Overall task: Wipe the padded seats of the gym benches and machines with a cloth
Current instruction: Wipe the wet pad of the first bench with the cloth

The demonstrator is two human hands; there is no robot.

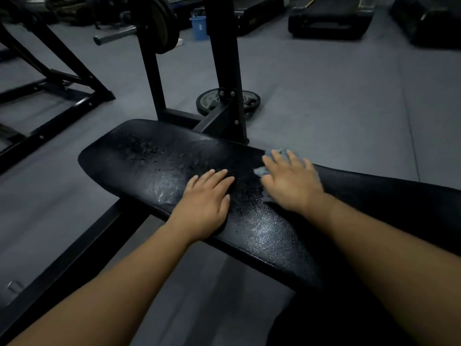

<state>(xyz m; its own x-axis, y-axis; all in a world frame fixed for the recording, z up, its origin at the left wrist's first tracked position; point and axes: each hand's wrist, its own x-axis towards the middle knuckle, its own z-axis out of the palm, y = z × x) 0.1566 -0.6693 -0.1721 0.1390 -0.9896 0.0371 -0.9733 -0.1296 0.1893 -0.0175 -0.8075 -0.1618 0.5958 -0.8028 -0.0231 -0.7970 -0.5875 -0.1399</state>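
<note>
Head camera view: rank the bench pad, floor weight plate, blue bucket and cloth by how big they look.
1. bench pad, by far the largest.
2. weight plate.
blue bucket and cloth: unranked. The bucket is far off, and the cloth is mostly hidden under the right hand.

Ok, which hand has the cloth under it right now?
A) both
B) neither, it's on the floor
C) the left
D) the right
D: the right hand lies flat on the blue-grey cloth on the bench pad, while the left hand rests bare on the pad.
</note>
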